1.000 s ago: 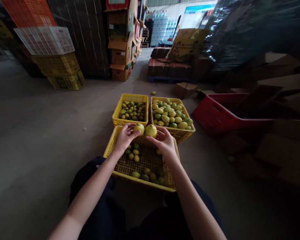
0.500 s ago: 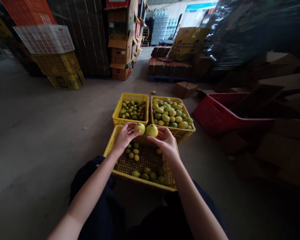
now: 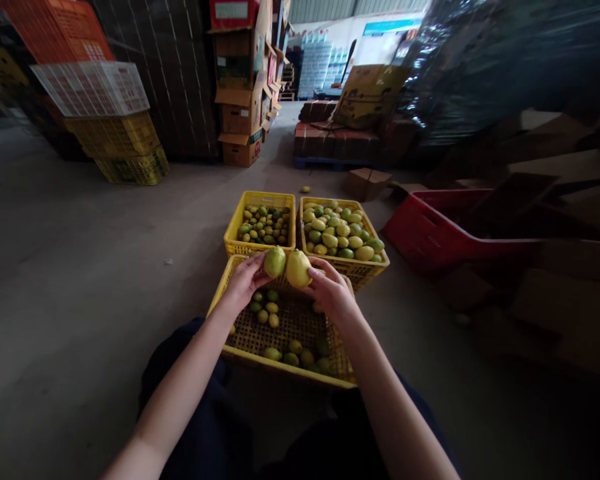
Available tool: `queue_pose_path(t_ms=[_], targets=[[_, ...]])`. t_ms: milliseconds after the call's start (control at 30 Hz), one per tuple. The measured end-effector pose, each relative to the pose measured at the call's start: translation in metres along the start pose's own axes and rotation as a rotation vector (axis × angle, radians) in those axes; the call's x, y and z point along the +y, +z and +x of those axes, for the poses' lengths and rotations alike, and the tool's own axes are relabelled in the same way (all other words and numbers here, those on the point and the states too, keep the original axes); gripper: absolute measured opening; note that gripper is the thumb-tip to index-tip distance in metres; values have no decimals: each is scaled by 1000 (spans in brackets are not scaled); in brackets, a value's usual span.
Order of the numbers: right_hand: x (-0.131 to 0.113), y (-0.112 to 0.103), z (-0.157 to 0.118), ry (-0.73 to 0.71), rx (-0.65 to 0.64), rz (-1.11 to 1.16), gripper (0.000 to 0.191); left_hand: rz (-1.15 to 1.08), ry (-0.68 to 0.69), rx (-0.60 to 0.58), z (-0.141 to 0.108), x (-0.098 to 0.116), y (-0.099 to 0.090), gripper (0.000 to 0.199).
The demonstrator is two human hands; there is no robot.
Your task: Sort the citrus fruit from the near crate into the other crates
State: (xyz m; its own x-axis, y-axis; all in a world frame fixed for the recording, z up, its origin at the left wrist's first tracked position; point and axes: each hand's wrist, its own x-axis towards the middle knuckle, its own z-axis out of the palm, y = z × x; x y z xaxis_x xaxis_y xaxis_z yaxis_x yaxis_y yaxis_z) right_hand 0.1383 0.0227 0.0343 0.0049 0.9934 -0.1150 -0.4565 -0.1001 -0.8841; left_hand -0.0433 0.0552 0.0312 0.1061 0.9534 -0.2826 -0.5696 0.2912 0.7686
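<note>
The left hand [image 3: 244,283] has its fingers clamped on a greenish lemon [image 3: 275,262] from the outer side, and the right hand [image 3: 333,293] grips a yellower lemon [image 3: 299,269] the same way. This hold seems to leave the inner faces uncovered, so that both lemons can be seen side by side; whether they touch cannot be told. They are held above the front yellow crate [image 3: 300,323], where loose lemons lie in groups with bare mesh between. Beyond it, the rear left crate [image 3: 245,248] and the rear right crate [image 3: 365,269] stand next to each other on the floor [image 3: 105,267], probably to be within reach. Half a second earlier, both lemons showed their round ends to the camera; now they are turned more upright, showing their longer sides, while the crates stay put.
</note>
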Motion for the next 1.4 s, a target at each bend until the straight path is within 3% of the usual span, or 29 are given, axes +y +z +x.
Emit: queue_pose_path(t_ms=[100,233,367,500,700,900,1033,1133,1267,1400], targets=[[8,0,3,-57,88,-86,40,58,-14,37,1,-3,0,10],[17,4,3,-122,175,-201,37,182,-1,-62,2,-9,-3,21],[18,12,-2,-83,85,-304,37,260,-21,-161,-3,-15,-1,27],[18,17,-5,-75,21,-394,41,133,-22,-194,-8,-17,8,31],[20,15,-1,2,2,-203,40,-16,-10,-270,-2,-18,5,29],[15,16,0,-11,41,-12,38,-97,-50,-177,3,-16,-2,30],[11,14,2,-10,13,69,31,-169,-137,-166,-1,-7,2,24],[8,12,3,73,-3,160,25,-220,-160,-198,-5,-2,4,31],[7,10,3,102,-82,293,41,-235,-94,-266,-8,-2,6,41],[13,12,4,86,-61,478,41,-270,-70,-176,-10,-8,11,38]])
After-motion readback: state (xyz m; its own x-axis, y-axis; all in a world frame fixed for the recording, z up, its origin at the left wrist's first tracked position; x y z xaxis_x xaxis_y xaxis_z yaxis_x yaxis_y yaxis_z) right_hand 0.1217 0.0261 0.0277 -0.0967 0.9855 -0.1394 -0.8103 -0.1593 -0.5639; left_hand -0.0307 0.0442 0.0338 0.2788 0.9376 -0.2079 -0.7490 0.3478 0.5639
